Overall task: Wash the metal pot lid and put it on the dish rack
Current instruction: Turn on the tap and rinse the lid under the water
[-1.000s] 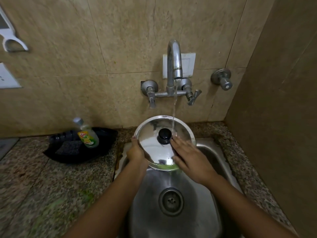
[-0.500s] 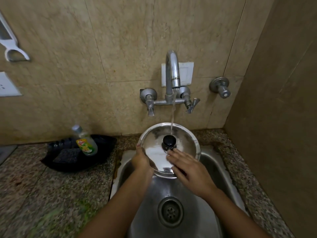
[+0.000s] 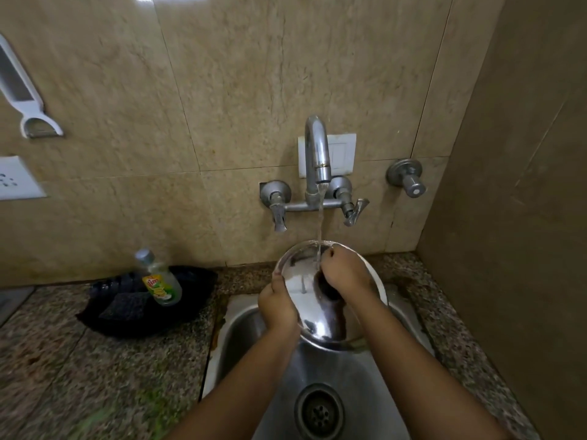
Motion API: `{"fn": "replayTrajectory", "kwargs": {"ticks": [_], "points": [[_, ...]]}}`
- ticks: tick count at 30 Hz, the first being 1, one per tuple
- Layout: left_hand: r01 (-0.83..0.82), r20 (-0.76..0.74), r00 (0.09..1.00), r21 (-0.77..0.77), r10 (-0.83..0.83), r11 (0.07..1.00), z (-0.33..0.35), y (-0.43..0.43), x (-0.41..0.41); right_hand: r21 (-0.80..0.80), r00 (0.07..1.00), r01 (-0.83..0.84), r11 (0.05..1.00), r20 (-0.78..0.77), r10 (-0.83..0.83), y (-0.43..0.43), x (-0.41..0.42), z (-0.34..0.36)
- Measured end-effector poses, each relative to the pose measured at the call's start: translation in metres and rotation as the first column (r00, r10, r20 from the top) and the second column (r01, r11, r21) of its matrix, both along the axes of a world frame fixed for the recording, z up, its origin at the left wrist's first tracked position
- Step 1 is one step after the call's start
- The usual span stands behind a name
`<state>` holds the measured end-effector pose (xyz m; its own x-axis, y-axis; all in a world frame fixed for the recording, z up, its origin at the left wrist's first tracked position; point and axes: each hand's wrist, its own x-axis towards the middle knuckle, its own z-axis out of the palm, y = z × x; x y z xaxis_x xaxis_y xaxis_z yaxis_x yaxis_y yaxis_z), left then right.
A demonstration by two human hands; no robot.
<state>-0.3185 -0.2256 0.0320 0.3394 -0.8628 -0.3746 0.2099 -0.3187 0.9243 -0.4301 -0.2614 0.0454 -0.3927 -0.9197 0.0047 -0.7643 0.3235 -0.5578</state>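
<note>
The round metal pot lid (image 3: 305,300) is tilted over the steel sink (image 3: 241,325), under water running from the tap (image 3: 317,154). My left hand (image 3: 279,306) grips the lid's left rim. My right hand (image 3: 346,274) lies on the lid's upper face with fingers curled, covering the black knob, and the stream lands just beside its knuckles. No dish rack is in view.
A dish soap bottle (image 3: 160,281) leans in a black tray (image 3: 127,319) with a dark scrub pad on the granite counter, left of the sink. The sink drain (image 3: 319,411) lies below my arms. A side wall (image 3: 524,217) closes the right.
My right hand slid up from the lid's lower edge onto its top, over the knob. The lid stays under the stream, and the view has tilted upward.
</note>
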Motion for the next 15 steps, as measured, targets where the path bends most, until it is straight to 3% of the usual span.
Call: {"fn": "replayTrajectory", "kwargs": {"ticks": [2,5,6,8,10,13,15], "points": [[0.061,0.036,0.998,-0.04,-0.06,0.997,-0.004,0.0,0.004,-0.02,0.972,-0.198,0.98,-0.135,0.193,-0.002,0.004,0.004],[0.135,0.033,0.991,-0.072,-0.133,0.988,-0.008,-0.002,0.012,-0.067,0.772,-0.618,0.783,-0.235,0.59,0.001,0.012,0.004],[0.153,0.033,0.988,-0.076,-0.151,0.985,-0.008,-0.004,0.014,-0.065,0.774,-0.625,0.778,-0.179,0.607,-0.003,0.008,0.003],[0.187,0.045,0.982,-0.044,-0.185,0.981,-0.005,-0.004,0.017,-0.128,0.896,-0.443,0.887,-0.024,0.444,-0.019,-0.01,0.0],[0.213,0.034,0.977,-0.002,-0.212,0.977,-0.008,-0.004,0.019,-0.175,0.948,-0.306,0.936,0.031,0.316,-0.027,-0.022,-0.003],[0.262,0.041,0.964,-0.032,-0.261,0.964,-0.009,-0.003,0.021,-0.151,0.817,-0.572,0.806,-0.017,0.577,-0.018,-0.005,0.006],[0.263,0.03,0.965,-0.065,-0.261,0.963,-0.01,-0.003,0.024,-0.172,0.76,-0.645,0.744,-0.043,0.649,-0.012,0.0,0.009]]}}
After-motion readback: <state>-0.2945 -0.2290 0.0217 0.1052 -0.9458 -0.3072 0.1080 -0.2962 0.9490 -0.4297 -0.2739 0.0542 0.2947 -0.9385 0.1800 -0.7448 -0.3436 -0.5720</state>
